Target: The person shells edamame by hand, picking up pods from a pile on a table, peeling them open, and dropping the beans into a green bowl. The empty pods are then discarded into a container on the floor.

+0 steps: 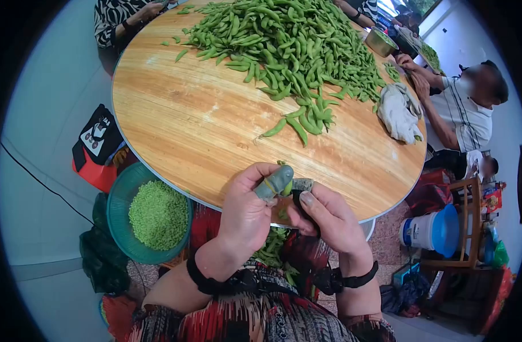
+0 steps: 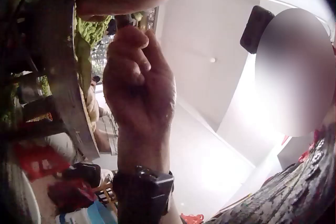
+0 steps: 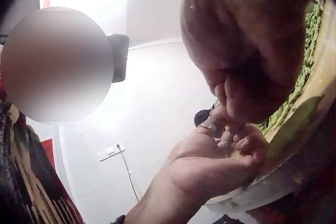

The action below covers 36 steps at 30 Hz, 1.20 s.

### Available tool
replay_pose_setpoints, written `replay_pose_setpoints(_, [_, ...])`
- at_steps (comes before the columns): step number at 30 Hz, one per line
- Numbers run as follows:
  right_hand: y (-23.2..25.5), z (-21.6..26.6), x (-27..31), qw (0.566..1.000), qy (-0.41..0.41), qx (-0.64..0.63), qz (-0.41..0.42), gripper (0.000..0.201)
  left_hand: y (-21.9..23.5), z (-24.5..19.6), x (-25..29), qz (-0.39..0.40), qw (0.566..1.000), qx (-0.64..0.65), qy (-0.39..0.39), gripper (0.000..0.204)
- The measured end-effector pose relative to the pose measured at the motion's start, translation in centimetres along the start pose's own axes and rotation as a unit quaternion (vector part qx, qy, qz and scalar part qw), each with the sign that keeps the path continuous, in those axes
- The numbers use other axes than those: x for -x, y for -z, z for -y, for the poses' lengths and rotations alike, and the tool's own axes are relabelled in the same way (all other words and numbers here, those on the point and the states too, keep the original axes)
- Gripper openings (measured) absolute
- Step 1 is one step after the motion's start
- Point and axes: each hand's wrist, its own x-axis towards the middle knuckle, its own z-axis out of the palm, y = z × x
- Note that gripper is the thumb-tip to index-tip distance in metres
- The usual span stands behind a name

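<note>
My left hand [image 1: 246, 208] pinches a green soybean pod [image 1: 288, 188] just over the near table edge. A grey-green rubber cover [image 1: 279, 181] sits on its thumb. Close against it, my right hand [image 1: 332, 219] has its thumb and fingers curled in at the same pod, with a grey cover [image 1: 302, 184] and a black strip by the fingers. In the left wrist view the right hand [image 2: 139, 87] shows with bent fingers. The right wrist view has the left hand [image 3: 210, 158] below, fingertips meeting those of the right. The pod is mostly hidden by the fingers.
A large heap of soybean pods [image 1: 295, 40] covers the back of the round wooden table [image 1: 175, 119]. A grey cloth [image 1: 399, 114] lies at the right. Shelled beans [image 1: 158, 214] fill a green basket [image 1: 118, 228] at lower left. Empty-looking pods [image 1: 270, 248] lie below my hands. Other people sit around.
</note>
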Motion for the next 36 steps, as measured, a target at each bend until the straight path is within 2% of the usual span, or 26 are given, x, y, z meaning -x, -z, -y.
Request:
replay_pose_setpoints(1, [-0.1,-0.1,0.0,1.0,0.001,-0.012,0.006,0.025,-0.2,0.1,0.1,-0.024,1.0,-0.008,-0.006,0.014])
replay_pose_setpoints(5, [-0.5,-0.5,0.1,0.999,-0.012,-0.011,-0.029,0.026,-0.4,0.8,0.4,-0.019,0.998,-0.035,-0.039,0.011])
replay_pose_setpoints(7, [-0.7,-1.2,-0.1,0.987,0.079,0.102,-0.1,0.023,-0.4,1.1,0.6,-0.03,0.984,-0.162,-0.066,0.01])
replay_pose_setpoints(8, [-0.8,-1.1,0.0,0.987,0.079,0.102,-0.1,0.023,-0.3,1.0,0.6,-0.029,0.984,-0.162,-0.066,0.01])
replay_pose_setpoints(10, [-1.1,-0.7,0.3,0.991,0.04,0.059,-0.11,0.021,0.1,0.7,0.4,0.035,0.987,-0.152,-0.031,0.011])
replay_pose_setpoints(11, [-1.0,-0.5,0.4,0.991,0.038,0.059,-0.111,0.021,0.2,0.3,0.4,0.035,0.987,-0.151,-0.03,0.011])
replay_pose_setpoints(13, [-0.7,-0.3,0.4,0.982,-0.029,-0.172,-0.065,0.019,-0.1,-0.6,0.3,0.09,0.993,-0.029,0.067,0.008])
replay_pose_setpoints(14, [-0.7,-0.4,0.3,0.982,-0.03,-0.172,-0.065,0.019,-0.1,-0.6,0.4,0.089,0.993,-0.029,0.068,0.008])
replay_pose_setpoints(16, [-0.8,-0.9,0.0,0.991,-0.015,-0.056,-0.117,0.019,-0.2,-0.5,0.5,0.096,0.974,-0.203,-0.004,0.01])
replay_pose_setpoints(17, [-0.8,-1.4,-0.3,0.991,-0.016,-0.056,-0.117,0.019,0.1,-0.3,0.3,0.096,0.975,-0.202,-0.004,0.01])
replay_pose_setpoints(19, [-0.7,-2.5,-0.8,0.985,0.071,0.051,-0.151,0.018,0.9,0.0,-0.3,0.116,0.892,-0.419,-0.128,0.014])
replay_pose_setpoints(20, [-0.5,-2.4,-0.7,0.985,0.069,0.052,-0.152,0.018,1.1,-0.3,-0.3,0.116,0.892,-0.418,-0.127,0.014])
replay_pose_setpoints(22, [0.2,-1.7,-0.4,0.988,-0.019,-0.112,-0.107,0.018,0.6,-1.5,0.0,0.096,0.943,-0.319,0.022,0.018])
replay_pose_setpoints(23, [0.1,-1.5,-0.4,0.988,-0.02,-0.113,-0.107,0.018,0.7,-1.8,0.0,0.096,0.943,-0.319,0.022,0.018])
replay_pose_setpoints(25, [0.0,-1.2,-0.3,0.985,0.045,0.025,-0.167,0.019,0.8,-2.1,0.0,0.128,0.974,-0.167,0.09,0.02])
replay_pose_setpoints(26, [0.4,-0.9,-0.4,0.984,0.045,0.025,-0.169,0.019,0.9,-2.3,0.0,0.129,0.973,-0.166,0.09,0.02])
replay_pose_setpoints(28, [1.4,-0.2,-0.4,0.976,0.052,-0.063,-0.2,0.019,0.9,-2.7,0.0,0.144,0.97,-0.143,0.132,0.02])
replay_pose_setpoints(29, [1.4,0.1,-0.4,0.976,0.053,-0.062,-0.201,0.019,0.8,-2.8,0.0,0.146,0.97,-0.143,0.132,0.02])
replay_pose_setpoints(31, [1.1,0.7,-0.5,0.986,0.049,0.07,-0.142,0.019,0.7,-2.9,0.2,0.117,0.969,-0.159,0.149,0.021])
replay_pose_setpoints(32, [0.7,0.8,-0.3,0.988,0.051,0.081,-0.121,0.018,0.9,-2.8,0.1,0.123,0.968,-0.159,0.147,0.021])
replay_pose_setpoints(35, [0.8,0.3,-0.3,0.956,0.126,0.184,-0.193,0.011,1.1,-2.6,-0.3,0.136,0.957,-0.212,0.142,0.023])
replay_pose_setpoints(36, [0.9,0.6,-0.3,0.946,0.132,0.167,-0.244,0.01,0.8,-2.6,-0.5,0.099,0.938,-0.328,0.056,0.023])
